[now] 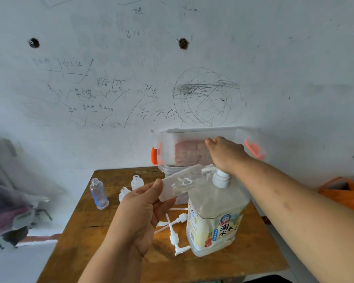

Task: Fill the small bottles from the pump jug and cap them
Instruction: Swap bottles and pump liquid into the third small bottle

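Bottle (182,183), clear and tilted, is held at its base by the left hand (143,209), neck at the pump jug (215,217) nozzle on the table (102,242). The pump head is pressed under the right hand (225,154), grip closed over it.

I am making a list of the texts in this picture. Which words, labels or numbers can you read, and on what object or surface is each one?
"淘米水": large dark characters on the pump jug label.
Small print and red brand mark on the same label: too blurred to read.
"175": pencil number on the wall, after a less clear number, perhaps "97".
"97": again on the wall, further right, the rest unclear.
Other handwritten characters on the wall: too faint to read surely.
Small bottles: no text visible.
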Motion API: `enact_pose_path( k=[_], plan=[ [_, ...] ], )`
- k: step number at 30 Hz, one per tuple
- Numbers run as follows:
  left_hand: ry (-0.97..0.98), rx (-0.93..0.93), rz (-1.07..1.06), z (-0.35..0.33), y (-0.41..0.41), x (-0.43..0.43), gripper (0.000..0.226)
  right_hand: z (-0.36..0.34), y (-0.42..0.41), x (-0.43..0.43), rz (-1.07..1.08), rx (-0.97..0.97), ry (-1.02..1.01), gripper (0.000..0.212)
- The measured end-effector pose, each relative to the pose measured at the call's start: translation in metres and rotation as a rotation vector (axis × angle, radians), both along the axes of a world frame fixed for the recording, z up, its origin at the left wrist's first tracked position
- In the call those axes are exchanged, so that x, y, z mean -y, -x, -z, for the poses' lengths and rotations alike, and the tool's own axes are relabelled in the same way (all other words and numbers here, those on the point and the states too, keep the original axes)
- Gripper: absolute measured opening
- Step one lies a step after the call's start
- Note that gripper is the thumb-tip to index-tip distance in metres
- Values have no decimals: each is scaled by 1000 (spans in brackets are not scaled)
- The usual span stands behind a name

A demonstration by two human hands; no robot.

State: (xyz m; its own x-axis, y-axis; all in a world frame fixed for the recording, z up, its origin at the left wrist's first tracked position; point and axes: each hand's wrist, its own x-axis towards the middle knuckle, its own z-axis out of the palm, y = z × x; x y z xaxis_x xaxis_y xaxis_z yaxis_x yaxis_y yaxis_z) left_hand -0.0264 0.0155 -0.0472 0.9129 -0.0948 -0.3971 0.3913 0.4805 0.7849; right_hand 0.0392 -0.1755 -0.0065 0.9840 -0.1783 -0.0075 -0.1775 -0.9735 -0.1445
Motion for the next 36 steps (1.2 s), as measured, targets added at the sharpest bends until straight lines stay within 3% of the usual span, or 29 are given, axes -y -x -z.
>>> enact_pose_path(
  k=[2,8,20,32,36],
  plan=[
    [2,-1,-2,-2,2,1,29,-5,5,-1,10,-15,-44,26],
    [4,56,-1,-9,5,-1,29,-25,9,1,-26,-1,-14,44],
    [-9,19,6,-2,-2,-2,31,0,-10,7,-69,-30,180,43],
    [-12,39,3,-9,8,-2,29,-6,-7,9,-60,49,88,41],
    [-3,74,5,-10,7,-3,28,-13,-7,7,-88,22,147,43]
  ],
)
